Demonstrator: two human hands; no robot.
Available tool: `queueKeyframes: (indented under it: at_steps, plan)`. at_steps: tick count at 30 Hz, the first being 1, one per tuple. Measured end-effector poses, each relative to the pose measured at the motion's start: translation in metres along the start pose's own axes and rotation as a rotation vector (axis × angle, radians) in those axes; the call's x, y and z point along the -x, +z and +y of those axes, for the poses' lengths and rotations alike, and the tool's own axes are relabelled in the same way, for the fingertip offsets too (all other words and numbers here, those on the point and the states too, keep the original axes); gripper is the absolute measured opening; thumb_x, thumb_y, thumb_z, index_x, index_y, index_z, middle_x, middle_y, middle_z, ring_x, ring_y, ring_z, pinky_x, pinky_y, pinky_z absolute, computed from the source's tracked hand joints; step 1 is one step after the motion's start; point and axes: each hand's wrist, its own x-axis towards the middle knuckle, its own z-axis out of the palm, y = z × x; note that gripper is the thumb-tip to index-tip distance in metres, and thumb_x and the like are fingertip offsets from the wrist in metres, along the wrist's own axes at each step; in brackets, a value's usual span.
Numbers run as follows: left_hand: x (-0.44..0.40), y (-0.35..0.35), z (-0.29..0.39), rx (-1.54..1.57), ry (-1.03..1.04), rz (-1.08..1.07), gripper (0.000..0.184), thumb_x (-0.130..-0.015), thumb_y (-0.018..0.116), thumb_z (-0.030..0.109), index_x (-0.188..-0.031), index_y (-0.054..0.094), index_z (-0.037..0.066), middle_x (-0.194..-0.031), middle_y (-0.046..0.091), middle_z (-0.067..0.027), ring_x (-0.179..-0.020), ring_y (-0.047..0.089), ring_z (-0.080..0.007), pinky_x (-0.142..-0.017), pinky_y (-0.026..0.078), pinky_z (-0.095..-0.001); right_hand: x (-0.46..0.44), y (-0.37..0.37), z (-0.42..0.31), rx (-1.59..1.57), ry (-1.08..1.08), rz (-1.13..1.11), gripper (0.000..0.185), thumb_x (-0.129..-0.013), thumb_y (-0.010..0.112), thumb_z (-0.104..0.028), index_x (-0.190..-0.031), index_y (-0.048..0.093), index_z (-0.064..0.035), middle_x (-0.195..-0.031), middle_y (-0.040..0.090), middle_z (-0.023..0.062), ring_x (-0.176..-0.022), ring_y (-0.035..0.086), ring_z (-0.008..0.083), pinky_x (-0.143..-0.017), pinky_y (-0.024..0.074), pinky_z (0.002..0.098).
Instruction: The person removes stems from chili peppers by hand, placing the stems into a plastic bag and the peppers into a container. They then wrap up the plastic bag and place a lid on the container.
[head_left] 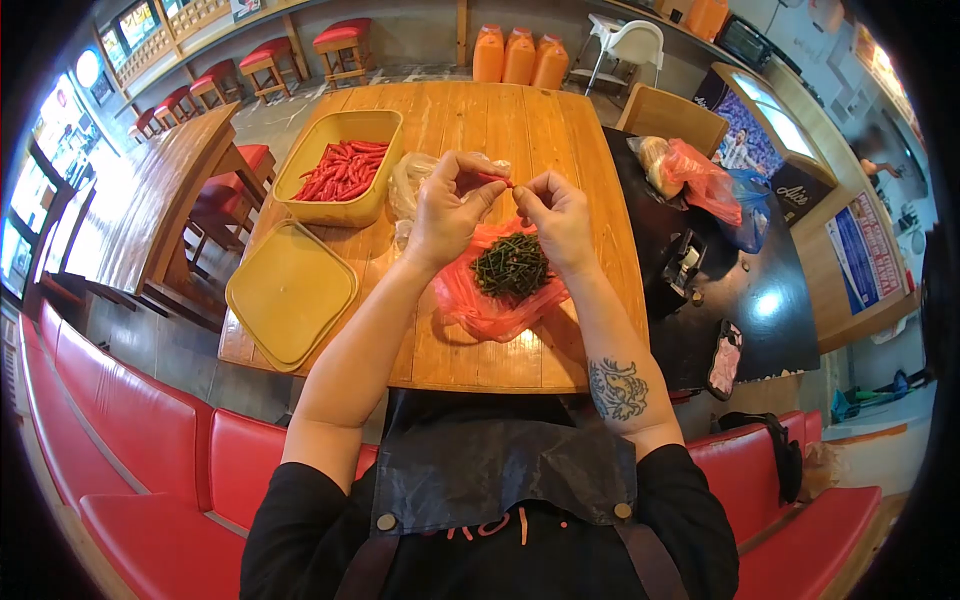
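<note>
Both hands are raised over the wooden table (470, 360), close together. My left hand (452, 212) is closed round a red chili (484, 180), whose tip end points to the right. The fingers of my right hand (555, 215) pinch at the chili's right end. Beneath them, a red plastic bag (462, 300) lies spread open with a heap of green stems (512, 266) on it. To the left, a yellow tub (388, 165) holds many red chilies (342, 172). Its yellow lid (292, 295) lies flat in front of it.
A clear plastic bag (405, 185) lies beside the tub. On the black table (740, 310) at the right are red and blue bags (745, 215) and a phone (725, 360). Orange jugs (519, 57) and a white high chair (630, 45) stand beyond the table.
</note>
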Motion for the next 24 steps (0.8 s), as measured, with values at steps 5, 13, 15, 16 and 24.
queueKeyframes:
  at_steps: [5,13,15,16,24]
  plan:
    - [-0.014,-0.019,0.011,-0.057,0.131,0.174,0.016,-0.078,0.060,-0.002,-0.091,0.051,0.002,-0.087,0.060,-0.0066,-0.077,0.057,-0.0121,-0.070,0.046,-0.0230,-0.002,-0.008,-0.003,0.002,-0.012,0.020,0.014,-0.081,0.059,-0.009,-0.071,0.051,-0.0026,-0.060,0.051,-0.0006,-0.053,0.046,0.0044,-0.047,0.0373,0.0198]
    - [-0.033,-0.126,0.003,-0.902,-0.035,0.471,0.028,-0.078,0.056,0.002,-0.106,0.055,0.002,-0.100,0.058,-0.0149,-0.092,0.056,-0.0285,-0.078,0.044,-0.0362,0.000,-0.031,-0.013,0.461,0.162,-0.561,0.012,-0.077,0.060,-0.004,-0.087,0.062,0.0024,-0.075,0.059,0.0047,-0.068,0.055,0.0136,-0.067,0.0443,0.0238]
    - [-0.031,-0.129,-0.008,-1.082,-0.001,0.568,0.030,-0.078,0.056,0.003,-0.108,0.054,0.002,-0.106,0.055,-0.0163,-0.099,0.052,-0.0300,-0.083,0.041,-0.0380,0.001,-0.028,-0.013,0.632,-0.014,-0.634,0.010,-0.075,0.062,-0.005,-0.083,0.062,0.0017,-0.078,0.059,0.0080,-0.071,0.057,0.0176,-0.066,0.0446,0.0263]
    - [-0.031,-0.130,-0.012,-1.255,0.038,0.657,0.033,-0.079,0.056,0.005,-0.111,0.053,0.002,-0.113,0.053,-0.0177,-0.107,0.048,-0.0316,-0.087,0.039,-0.0398,0.002,-0.025,-0.016,0.631,-0.017,-0.639,0.010,-0.075,0.062,-0.005,-0.083,0.062,0.0017,-0.078,0.059,0.0080,-0.071,0.057,0.0176,-0.066,0.0446,0.0263]
    - [-0.024,-0.052,-0.040,-1.031,-0.132,-0.177,0.020,-0.075,0.058,0.014,-0.092,0.061,0.003,-0.084,0.059,-0.0194,-0.088,0.055,-0.0330,-0.081,0.042,-0.0388,0.005,-0.014,-0.015,0.700,-0.215,-0.446,0.011,-0.074,0.062,-0.010,-0.075,0.059,0.0006,-0.075,0.056,0.0140,-0.071,0.055,0.0301,-0.064,0.0442,0.0350]
